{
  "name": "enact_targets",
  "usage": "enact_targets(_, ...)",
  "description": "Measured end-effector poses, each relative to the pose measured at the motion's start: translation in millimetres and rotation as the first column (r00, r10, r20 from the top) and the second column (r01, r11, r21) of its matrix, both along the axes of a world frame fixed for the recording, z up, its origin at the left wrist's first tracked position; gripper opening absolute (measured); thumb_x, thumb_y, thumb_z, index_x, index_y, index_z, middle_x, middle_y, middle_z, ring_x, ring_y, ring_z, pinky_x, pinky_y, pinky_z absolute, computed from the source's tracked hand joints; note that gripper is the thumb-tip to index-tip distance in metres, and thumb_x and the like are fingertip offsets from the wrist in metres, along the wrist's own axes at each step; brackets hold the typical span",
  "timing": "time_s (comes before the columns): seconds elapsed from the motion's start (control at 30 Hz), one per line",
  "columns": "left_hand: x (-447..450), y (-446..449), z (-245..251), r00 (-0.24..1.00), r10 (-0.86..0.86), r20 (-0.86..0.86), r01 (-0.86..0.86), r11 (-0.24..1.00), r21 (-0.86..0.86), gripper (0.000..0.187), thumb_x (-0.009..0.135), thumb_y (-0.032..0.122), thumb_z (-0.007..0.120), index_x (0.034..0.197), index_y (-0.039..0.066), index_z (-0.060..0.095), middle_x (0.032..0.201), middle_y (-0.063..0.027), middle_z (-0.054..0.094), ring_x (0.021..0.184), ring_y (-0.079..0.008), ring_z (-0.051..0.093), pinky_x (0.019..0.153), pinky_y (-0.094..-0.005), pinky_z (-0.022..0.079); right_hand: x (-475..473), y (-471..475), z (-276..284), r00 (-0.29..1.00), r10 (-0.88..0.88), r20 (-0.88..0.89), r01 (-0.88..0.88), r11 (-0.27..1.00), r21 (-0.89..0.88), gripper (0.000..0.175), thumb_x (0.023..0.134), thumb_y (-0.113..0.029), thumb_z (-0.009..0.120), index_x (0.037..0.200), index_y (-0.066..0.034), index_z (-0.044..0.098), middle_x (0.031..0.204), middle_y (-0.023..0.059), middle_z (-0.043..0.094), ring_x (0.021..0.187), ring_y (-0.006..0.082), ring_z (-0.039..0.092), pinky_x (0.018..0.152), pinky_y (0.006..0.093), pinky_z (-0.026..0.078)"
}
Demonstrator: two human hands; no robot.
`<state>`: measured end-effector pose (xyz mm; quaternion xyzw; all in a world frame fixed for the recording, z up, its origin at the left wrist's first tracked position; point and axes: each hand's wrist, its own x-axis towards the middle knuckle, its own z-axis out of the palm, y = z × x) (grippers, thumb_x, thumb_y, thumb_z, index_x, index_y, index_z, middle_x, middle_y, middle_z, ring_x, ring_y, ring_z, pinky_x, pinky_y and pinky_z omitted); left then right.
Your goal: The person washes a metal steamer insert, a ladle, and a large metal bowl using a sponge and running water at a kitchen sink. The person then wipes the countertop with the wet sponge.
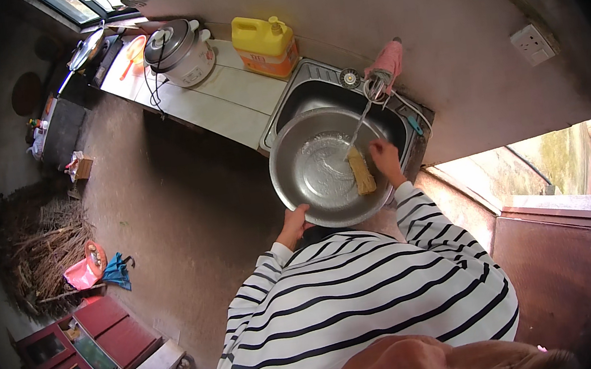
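A large metal basin [304, 167] rests tilted over the near part of a stainless steel sink [296, 92]. My left hand [297, 223] grips the basin's near-left rim. My right hand [384, 158] is over the basin's right side, its fingers bent, just right of a yellowish scrubber [362, 171]; whether it touches the scrubber or the basin wall is not plain. Water [360, 125] runs from a faucet wrapped in pink cloth [386, 62] into the basin, by the scrubber's upper end. Wet streaks shine on the basin's bottom.
A yellow jug [264, 46] and a rice cooker [179, 54] with a hanging cord stand on the tiled counter [242, 100], left of the sink. A teal-handled tool [414, 125] lies at the sink's right edge. Behind are a wall and a socket [532, 45].
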<state>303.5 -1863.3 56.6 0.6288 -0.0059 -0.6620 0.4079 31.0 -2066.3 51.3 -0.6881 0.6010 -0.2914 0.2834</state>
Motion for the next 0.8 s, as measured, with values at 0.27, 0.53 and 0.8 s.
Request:
enact_targets(0.27, -7, -3, 18, 0.999, 0.032, 0.034, -0.032, 0.999, 0.000, 0.036, 0.090, 0.012, 0.057, 0.123, 0.000, 0.050, 0.106, -0.0157, 0.065, 0.085, -0.0281, 0.070, 0.064, -0.0396, 0.062, -38, -100, -60, 0.752, -0.444, 0.488, 0.180, 0.850, 0.495, 0.030, 0.088, -0.013, 0.060, 0.115, -0.0025, 0.064, 0.077, 0.0064, 0.065, 0.068, 0.0176, 0.063, 0.063, 0.0322, 0.053)
enact_targets(0.53, -15, -11, 33, 0.996, 0.003, 0.084, -0.005, 1.000, 0.023, 0.038, 0.088, 0.011, 0.056, 0.122, -0.004, 0.052, 0.104, -0.0176, 0.065, 0.082, -0.0297, 0.070, 0.061, -0.0401, 0.062, -52, -149, -90, 0.516, -0.435, 0.738, -0.157, 0.799, 0.581, 0.005, 0.087, -0.008, 0.060, 0.091, -0.0067, 0.057, 0.070, 0.0014, 0.052, 0.058, 0.0128, 0.052, 0.052, 0.0280, 0.044)
enact_targets(0.8, -18, -11, 31, 0.996, 0.035, 0.082, -0.038, 0.999, 0.037, 0.038, 0.089, 0.010, 0.055, 0.124, -0.003, 0.051, 0.107, -0.0174, 0.065, 0.085, -0.0298, 0.070, 0.062, -0.0411, 0.063, -27, -151, -57, 0.629, -0.540, 0.560, 0.040, 0.741, 0.670, 0.005, 0.091, -0.012, 0.058, 0.089, -0.0075, 0.058, 0.079, 0.0061, 0.062, 0.067, 0.0152, 0.061, 0.058, 0.0285, 0.053)
